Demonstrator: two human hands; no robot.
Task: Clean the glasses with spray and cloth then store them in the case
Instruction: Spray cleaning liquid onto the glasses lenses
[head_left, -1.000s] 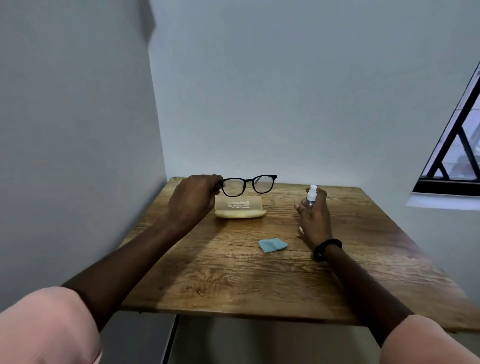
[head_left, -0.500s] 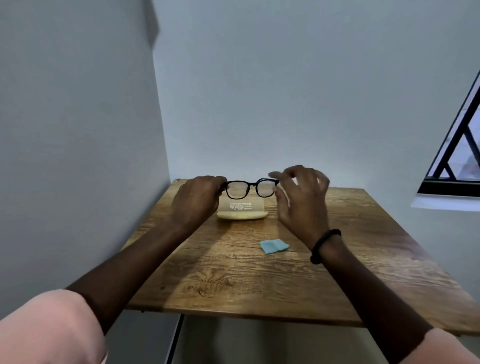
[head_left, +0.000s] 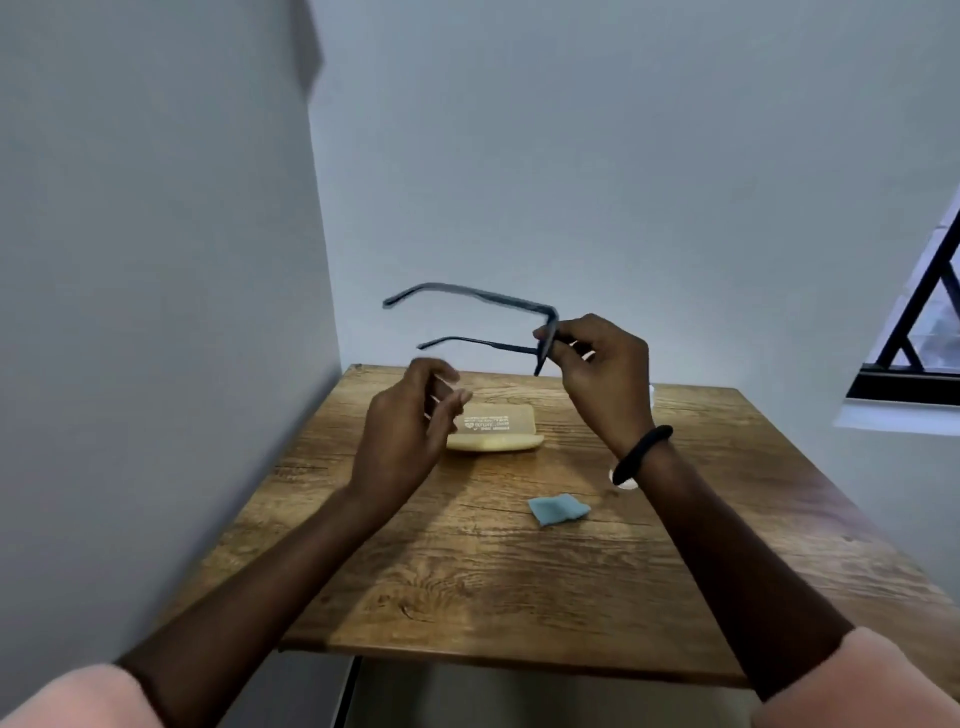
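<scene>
The black-framed glasses (head_left: 483, 322) hang in the air above the back of the table, turned edge-on with both temples pointing left. My right hand (head_left: 597, 374) pinches their front frame. My left hand (head_left: 410, 421) hovers below the temples with loosely curled fingers and holds nothing. Behind it the yellow case (head_left: 498, 431) lies shut on the wooden table (head_left: 467, 571). The folded blue cloth (head_left: 558, 509) lies right of centre. The spray bottle (head_left: 626, 483) is almost wholly hidden behind my right wrist; only a white bit shows.
Grey walls close in on the left and at the back of the table. A dark-framed window (head_left: 919, 332) is at the right. The table's front edge is near my arms.
My right hand left the spray bottle, reached over and took the glasses. My left hand let go of them and dropped lower. The glasses turned edge-on and rose.
</scene>
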